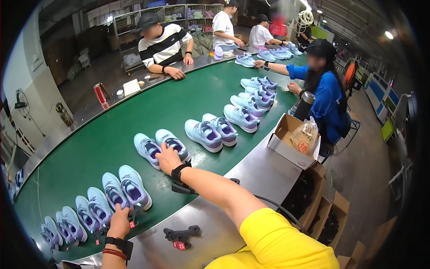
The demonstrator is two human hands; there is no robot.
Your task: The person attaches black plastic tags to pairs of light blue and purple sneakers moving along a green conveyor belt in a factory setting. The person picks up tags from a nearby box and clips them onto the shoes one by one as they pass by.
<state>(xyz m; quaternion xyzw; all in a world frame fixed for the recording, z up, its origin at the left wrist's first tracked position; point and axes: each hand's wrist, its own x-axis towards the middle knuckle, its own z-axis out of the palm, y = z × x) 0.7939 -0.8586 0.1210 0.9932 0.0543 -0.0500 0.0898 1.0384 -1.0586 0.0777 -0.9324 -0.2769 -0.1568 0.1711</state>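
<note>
Sneakers (pixel 162 148) lie under the right hand (pixel 168 158) — fingers pressed together; left hand (pixel 120 220) pinches another pair (pixel 126 190).

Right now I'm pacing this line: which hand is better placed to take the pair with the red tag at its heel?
Left. The left hand already touches the heels of that near pair of sneakers by its red tag. The right hand rests farther up the green belt on another pair.

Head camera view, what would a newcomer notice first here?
First, the pairs of light blue and purple sneakers lined along the curved green belt. The right hand rests on one pair mid-belt, the left hand touches another pair lower left. Other people sit around the belt's far side.
</note>
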